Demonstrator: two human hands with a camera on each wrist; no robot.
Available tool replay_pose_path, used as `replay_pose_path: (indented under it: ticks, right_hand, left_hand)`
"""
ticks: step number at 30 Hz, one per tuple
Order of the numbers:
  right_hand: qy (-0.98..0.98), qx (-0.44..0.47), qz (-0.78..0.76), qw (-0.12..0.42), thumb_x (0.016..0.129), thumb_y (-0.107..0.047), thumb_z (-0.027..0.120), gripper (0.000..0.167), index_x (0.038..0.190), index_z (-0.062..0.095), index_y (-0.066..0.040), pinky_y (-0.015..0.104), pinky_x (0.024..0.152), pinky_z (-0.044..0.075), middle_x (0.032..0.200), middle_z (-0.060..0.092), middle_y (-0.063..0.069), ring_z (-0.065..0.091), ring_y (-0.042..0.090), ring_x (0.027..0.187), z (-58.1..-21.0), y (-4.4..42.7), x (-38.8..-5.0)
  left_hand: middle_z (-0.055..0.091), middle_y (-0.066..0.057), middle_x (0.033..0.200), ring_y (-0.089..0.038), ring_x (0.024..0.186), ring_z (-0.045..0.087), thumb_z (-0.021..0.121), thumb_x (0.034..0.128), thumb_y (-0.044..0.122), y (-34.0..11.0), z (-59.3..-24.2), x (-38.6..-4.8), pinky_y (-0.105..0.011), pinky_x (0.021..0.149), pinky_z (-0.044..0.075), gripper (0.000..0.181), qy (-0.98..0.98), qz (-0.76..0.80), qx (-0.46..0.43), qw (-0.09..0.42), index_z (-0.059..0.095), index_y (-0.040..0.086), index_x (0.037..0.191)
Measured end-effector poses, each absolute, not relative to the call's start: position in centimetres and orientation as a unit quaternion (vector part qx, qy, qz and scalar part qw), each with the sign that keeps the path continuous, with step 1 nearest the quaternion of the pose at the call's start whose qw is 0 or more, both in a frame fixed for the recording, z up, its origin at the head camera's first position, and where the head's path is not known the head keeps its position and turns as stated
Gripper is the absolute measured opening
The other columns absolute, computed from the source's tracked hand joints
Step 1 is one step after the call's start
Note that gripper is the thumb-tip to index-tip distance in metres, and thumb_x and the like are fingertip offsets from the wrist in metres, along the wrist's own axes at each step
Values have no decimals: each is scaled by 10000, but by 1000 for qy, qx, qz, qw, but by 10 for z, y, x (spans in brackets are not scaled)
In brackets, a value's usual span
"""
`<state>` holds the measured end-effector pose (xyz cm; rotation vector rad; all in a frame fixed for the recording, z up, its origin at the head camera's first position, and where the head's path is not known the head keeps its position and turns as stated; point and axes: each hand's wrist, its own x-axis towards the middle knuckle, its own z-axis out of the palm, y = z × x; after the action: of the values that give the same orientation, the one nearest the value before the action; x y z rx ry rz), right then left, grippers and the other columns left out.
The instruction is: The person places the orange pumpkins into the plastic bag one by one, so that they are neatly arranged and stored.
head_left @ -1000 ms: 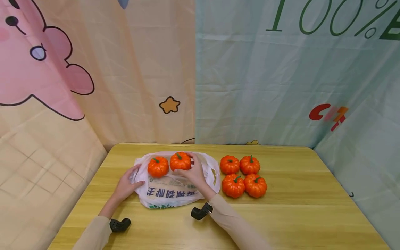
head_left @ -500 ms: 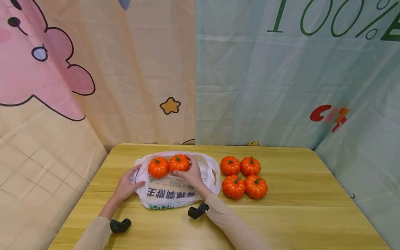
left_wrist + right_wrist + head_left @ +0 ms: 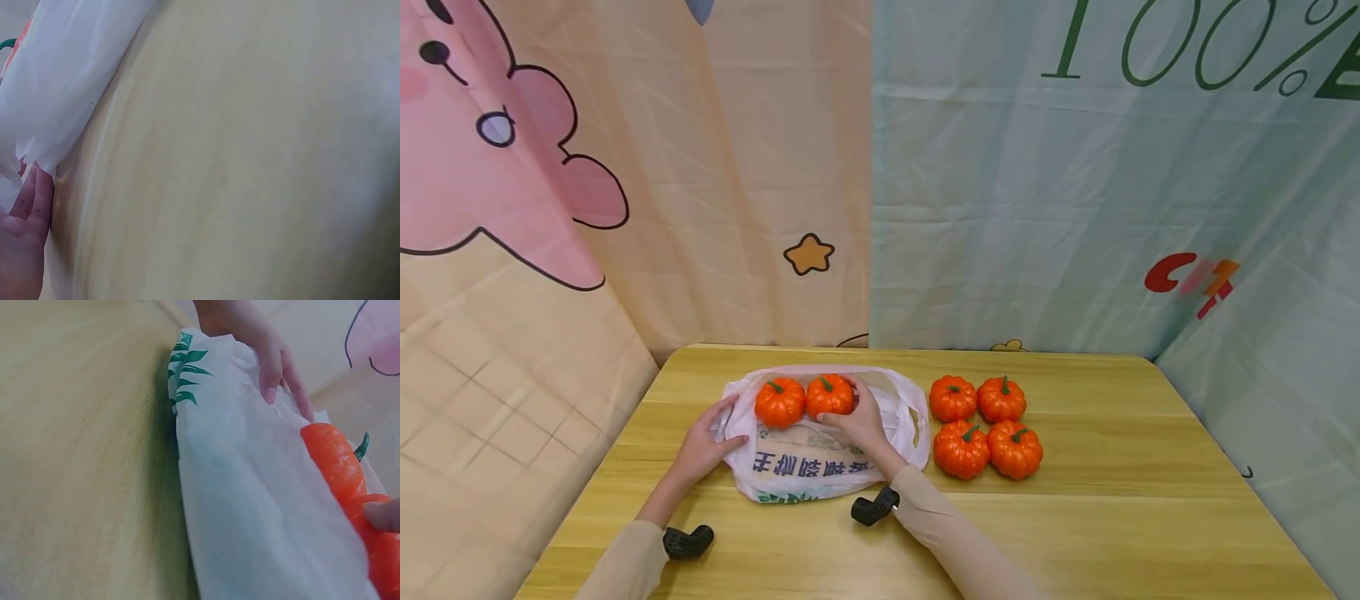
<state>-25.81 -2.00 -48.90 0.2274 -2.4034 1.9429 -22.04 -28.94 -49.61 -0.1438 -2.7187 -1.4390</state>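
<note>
Here we have the right hand [image 3: 863,423], fingers and thumb wrapped around one orange pumpkin [image 3: 829,395] in the far part of the white bag [image 3: 790,480], a second pumpkin [image 3: 779,402] just left. Our left hand [image 3: 702,446] grips the bag's left edge; four more pumpkins [image 3: 961,450] sit right on the table [image 3: 1112,467].

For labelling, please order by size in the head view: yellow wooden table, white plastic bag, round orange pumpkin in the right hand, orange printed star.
1. Table
2. Bag
3. Held pumpkin and star: too alike to rank
</note>
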Motion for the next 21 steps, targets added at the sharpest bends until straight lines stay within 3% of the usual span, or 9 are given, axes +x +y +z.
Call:
replay_pose_path:
  ticks: [15,21]
  right_hand:
    - [-784,95,613,4,765,-110,777,710,1391,444,-93,525,1094,388,1415,471,144,463,343,1293,-489,-18,-256]
    - [-808,98,581,24,747,-117,787,677,1363,508,-127,555,1047,422,1340,437,181,464,367,1226,-490,-19,-256]
  left_hand:
    - [245,-296,1531,-506,1402,204,706,848,132,-290,-495,-221,-664,1132,163,728,-887,-461,-38,23,332,8,1460]
    - [245,-285,1536,-501,1406,201,702,856,155,-289,-495,-220,-665,1132,161,730,-887,-459,-38,19,325,10,1465]
